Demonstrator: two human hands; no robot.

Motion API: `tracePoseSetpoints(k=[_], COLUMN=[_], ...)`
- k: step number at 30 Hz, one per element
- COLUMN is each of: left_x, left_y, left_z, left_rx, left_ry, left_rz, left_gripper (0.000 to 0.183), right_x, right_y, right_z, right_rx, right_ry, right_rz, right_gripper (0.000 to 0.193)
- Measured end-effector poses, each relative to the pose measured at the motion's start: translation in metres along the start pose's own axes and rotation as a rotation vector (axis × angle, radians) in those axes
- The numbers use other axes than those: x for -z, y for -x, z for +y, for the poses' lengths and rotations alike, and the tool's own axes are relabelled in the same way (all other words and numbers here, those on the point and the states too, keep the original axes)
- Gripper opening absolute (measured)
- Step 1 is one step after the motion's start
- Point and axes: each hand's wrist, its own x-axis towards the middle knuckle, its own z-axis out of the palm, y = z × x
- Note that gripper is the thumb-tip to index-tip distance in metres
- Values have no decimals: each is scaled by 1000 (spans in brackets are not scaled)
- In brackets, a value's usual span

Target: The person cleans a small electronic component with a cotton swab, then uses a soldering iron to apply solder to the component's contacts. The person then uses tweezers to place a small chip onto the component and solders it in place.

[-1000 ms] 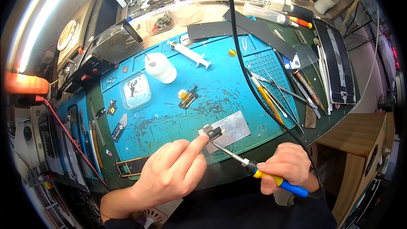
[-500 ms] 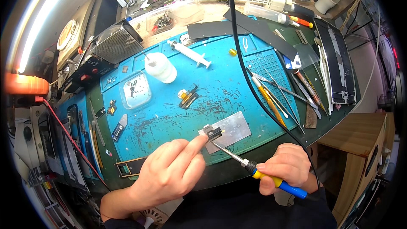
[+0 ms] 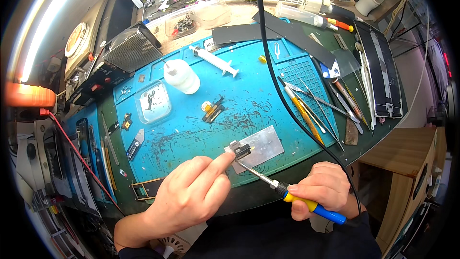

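My right hand [image 3: 323, 189] is wrapped round the yellow and blue handle of a soldering iron [image 3: 314, 205]. The iron's metal shaft slants up to the left, and its tip meets the near side of a small dark electronic part [image 3: 241, 150]. That part sits on a flat silver metal plate [image 3: 262, 147]. From the left, my left hand [image 3: 194, 189] reaches in with its fingers curled and the index fingertip against the part, steadying it. The thumb of this hand is hidden beneath the fingers.
Farther off on the blue mat [image 3: 239, 91] lie a gold and black component [image 3: 212, 109], a white bottle [image 3: 182, 76], a syringe [image 3: 213, 61] and a clear box [image 3: 153, 101]. A black cable [image 3: 273, 62] hangs across the view. Tweezers and sticks [image 3: 304, 112] lie at the right.
The soldering iron's handle has shifted very slightly to the left in my right hand. My left hand and the part stay in place.
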Motion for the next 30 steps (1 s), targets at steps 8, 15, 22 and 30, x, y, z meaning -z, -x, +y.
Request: tracePoseSetpoints(k=[8,15,22,30], left_x=[5,7,7,9], left_y=[-1,-1,-2,-5], left_z=[0,-9,-15,-16], left_rx=[25,69,183,159], left_ry=[52,195,379,372], left_rz=[-33,-49,-9,-12], left_gripper=[22,23,28,27], right_x=[1,1,2,-1], right_y=[-3,12,13,12], right_z=[0,1,2,2], right_rx=[-7,-47,-72,-58], right_ry=[-14,-79,-85,-52], right_rz=[-22,153,201,208], right_gripper=[22,13,15,15])
